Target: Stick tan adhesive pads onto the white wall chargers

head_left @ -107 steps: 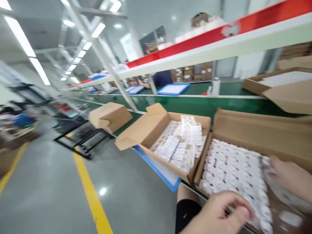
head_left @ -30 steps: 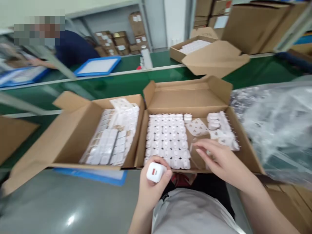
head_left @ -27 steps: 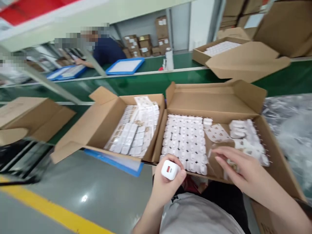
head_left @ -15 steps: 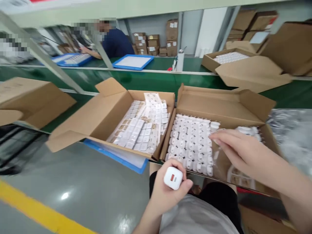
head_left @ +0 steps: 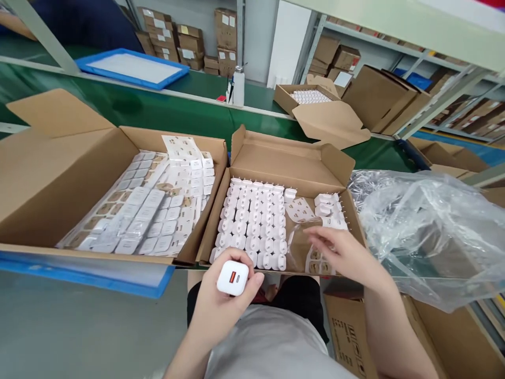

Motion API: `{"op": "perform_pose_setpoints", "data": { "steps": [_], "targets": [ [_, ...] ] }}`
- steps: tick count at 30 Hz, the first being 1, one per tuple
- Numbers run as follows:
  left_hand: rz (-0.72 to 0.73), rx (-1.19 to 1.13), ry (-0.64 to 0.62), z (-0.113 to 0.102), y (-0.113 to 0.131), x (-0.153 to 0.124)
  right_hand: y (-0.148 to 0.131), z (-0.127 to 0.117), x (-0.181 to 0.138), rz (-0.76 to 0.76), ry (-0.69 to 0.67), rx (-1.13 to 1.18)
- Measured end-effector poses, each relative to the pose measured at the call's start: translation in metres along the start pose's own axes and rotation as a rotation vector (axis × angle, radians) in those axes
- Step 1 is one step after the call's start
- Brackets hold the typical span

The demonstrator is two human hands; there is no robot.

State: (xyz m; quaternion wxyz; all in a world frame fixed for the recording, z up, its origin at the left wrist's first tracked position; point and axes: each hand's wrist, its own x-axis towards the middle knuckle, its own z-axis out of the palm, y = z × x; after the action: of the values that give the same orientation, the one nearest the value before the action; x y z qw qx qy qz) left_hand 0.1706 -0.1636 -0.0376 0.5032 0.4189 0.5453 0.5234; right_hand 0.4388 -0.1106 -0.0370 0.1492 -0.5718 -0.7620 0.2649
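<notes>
My left hand [head_left: 226, 300] is closed around a white charger plug [head_left: 232, 278], its port face with an orange slot and a smaller slot turned up towards me. My right hand [head_left: 339, 252] is over the right side of a cardboard box [head_left: 292, 152], fingers loosely stretched and nothing visible in them. Below its fingertips are a clear plastic film [head_left: 298, 245] and a sticker sheet [head_left: 320, 263]; contact cannot be made out. Rows of white charger plugs [head_left: 252, 223] fill the box's left part. More plugs [head_left: 329, 205] stand at its back right, near another sticker sheet [head_left: 300, 209].
An open carton [head_left: 35, 195] at left holds sticker sheets and wrapped white pieces [head_left: 145, 210]. Blue-framed trays [head_left: 138, 68] lie behind and below it. A clear plastic bag [head_left: 426, 226] lies at right. Behind are a white bottle [head_left: 239, 87] and another open box [head_left: 284, 100].
The view has swung right and closer. My right hand has drawn back from the plug rows towards the sticker sheet in the box. My left hand still holds the charger plug.
</notes>
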Motion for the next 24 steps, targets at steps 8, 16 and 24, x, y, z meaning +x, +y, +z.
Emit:
{"op": "perform_pose_setpoints", "data": {
  "steps": [8,16,24],
  "targets": [
    [0.001,0.006,-0.051,0.010,0.002,0.004,-0.004,0.036,-0.002,-0.033,-0.004,0.068],
    [0.001,0.035,-0.105,0.001,-0.006,0.008,0.037,0.023,-0.033,0.173,0.613,0.031],
    [-0.267,-0.077,-0.528,0.087,-0.014,0.044,0.074,0.038,-0.024,0.027,0.683,-0.032]
  ]
}}
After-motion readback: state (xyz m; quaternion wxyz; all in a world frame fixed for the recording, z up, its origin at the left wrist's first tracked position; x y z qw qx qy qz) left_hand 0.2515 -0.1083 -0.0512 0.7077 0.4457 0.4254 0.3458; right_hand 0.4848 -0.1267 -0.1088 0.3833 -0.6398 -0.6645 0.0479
